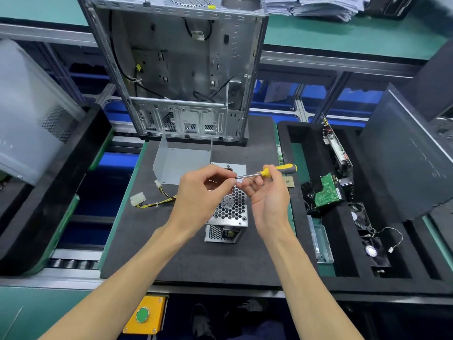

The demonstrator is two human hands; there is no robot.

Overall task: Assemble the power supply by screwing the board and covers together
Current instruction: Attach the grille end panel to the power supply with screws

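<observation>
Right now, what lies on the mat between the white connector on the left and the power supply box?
In the head view, a bundle of yellow and black wires runs from the white connector toward the power supply box, passing behind the left hand.

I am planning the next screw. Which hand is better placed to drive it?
Probably the right hand: it holds the yellow-and-grey screwdriver. The left hand pinches at its metal tip, above the perforated silver power supply box.
</observation>
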